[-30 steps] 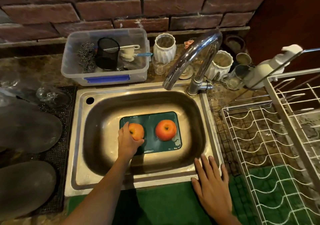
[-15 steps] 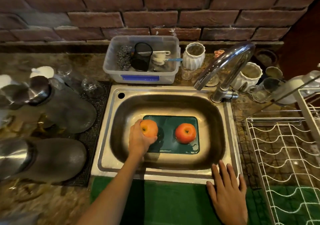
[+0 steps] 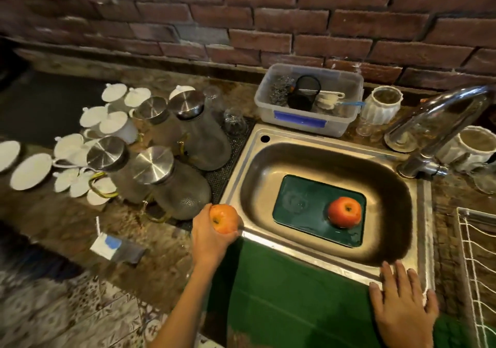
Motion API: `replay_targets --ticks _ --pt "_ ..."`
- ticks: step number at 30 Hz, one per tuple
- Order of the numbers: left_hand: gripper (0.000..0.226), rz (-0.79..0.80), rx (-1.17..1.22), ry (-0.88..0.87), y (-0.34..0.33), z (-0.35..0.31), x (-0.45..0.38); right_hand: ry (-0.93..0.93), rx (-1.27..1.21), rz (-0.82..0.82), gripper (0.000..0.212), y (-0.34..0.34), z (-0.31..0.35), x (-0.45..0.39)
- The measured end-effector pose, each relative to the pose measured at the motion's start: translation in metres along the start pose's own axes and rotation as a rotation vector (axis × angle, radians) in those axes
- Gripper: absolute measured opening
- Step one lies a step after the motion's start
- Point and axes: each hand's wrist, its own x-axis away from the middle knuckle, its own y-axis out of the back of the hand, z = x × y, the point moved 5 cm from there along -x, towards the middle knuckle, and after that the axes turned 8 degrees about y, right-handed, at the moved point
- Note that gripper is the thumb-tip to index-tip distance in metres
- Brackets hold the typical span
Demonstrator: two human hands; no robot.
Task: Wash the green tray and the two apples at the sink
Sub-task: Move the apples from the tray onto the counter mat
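Note:
A green tray (image 3: 303, 202) lies flat in the bottom of the steel sink (image 3: 247, 159). One red-orange apple (image 3: 345, 212) sits on the tray's right half. My left hand (image 3: 209, 236) grips the other apple (image 3: 224, 218), holding it above the counter just outside the sink's front-left corner. My right hand (image 3: 402, 302) rests flat with fingers spread on the sink's front rim at the right.
Glass jugs with steel lids (image 3: 171, 184) and white cups (image 3: 112, 122) crowd the counter left of the sink. A clear tub of scrubbers (image 3: 308, 98) stands behind it, the faucet (image 3: 440, 122) at back right, a white wire rack (image 3: 477, 267) at right. A green mat (image 3: 290, 299) lies in front.
My left hand lifted one apple off the tray and carried it left, out of the sink. My view swung to the left. My right hand stayed on the rim.

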Motion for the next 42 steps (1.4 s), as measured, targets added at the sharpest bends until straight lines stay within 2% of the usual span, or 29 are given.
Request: replay_targets --ticks 10,13,14,16,19,26,33,36,42 --pt "0.107 0.033 -0.043 -0.01 0.006 0.019 0.004 -0.037 0.069 -0.03 0.065 0.001 0.0 -0.004" --pt "0.115 0.052 -0.125 0.016 0.004 0.017 0.003 -0.006 0.078 -0.045 0.077 -0.007 -0.003 -0.004" --pt "0.118 0.034 -0.181 0.005 0.004 0.013 0.004 0.006 0.07 -0.066 0.075 -0.007 -0.002 -0.003" --pt "0.12 -0.065 -0.337 -0.107 0.007 -0.006 0.007 0.032 0.026 -0.107 0.062 -0.007 -0.003 -0.001" --pt "0.112 -0.149 -0.423 -0.292 -0.005 -0.046 0.013 0.099 0.023 -0.134 0.061 -0.01 -0.005 0.001" --pt "0.096 0.273 -0.272 -0.449 -0.128 -0.13 0.026 0.113 -0.019 -0.159 0.082 -0.002 -0.003 0.0" --pt "0.105 0.581 -0.356 -0.437 -0.259 -0.156 0.046 0.128 -0.049 -0.08 0.069 -0.016 -0.01 -0.005" --pt "0.112 0.647 -0.395 -0.439 -0.295 -0.156 0.049 0.124 -0.059 -0.081 0.064 -0.02 -0.013 -0.007" --pt "0.119 0.63 -0.548 -0.456 -0.329 -0.152 0.044 0.157 -0.055 -0.127 0.067 -0.026 -0.015 -0.006"
